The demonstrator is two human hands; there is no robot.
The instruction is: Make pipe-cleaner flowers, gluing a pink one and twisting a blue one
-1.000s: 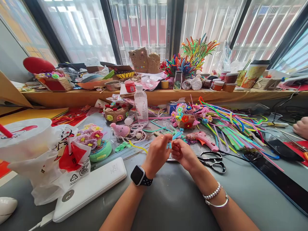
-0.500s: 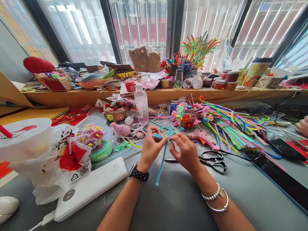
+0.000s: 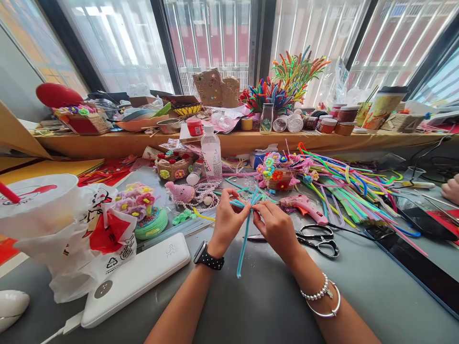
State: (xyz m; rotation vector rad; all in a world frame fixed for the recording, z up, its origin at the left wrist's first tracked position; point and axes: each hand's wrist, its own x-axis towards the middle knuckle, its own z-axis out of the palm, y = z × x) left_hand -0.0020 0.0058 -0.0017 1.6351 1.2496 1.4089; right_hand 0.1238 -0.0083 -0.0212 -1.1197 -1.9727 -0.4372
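Light-blue pipe cleaners (image 3: 244, 246) cross at one point between my two hands, with strands sticking up and one long end hanging down over the table. My left hand (image 3: 231, 216) pinches them from the left, thumb against fingers. From the other side my right hand (image 3: 274, 223) pinches the same crossing with thumb and forefinger. Black-handled scissors (image 3: 319, 240) lie just right of my right hand, their blades partly behind it. Beyond that hand is a pink glue gun (image 3: 304, 206).
A white power bank (image 3: 138, 282) and a bagged drink cup (image 3: 39, 215) stand left. Bundled pipe cleaners (image 3: 355, 191), a flower basket (image 3: 279, 177) and a bottle (image 3: 211, 155) stand behind. A phone (image 3: 416, 267) lies right, near another person's hand (image 3: 451, 188).
The hanging end of the light-blue pipe cleaners has swung slightly right. My left wrist has shifted and turned a little; both hands keep their pinch.
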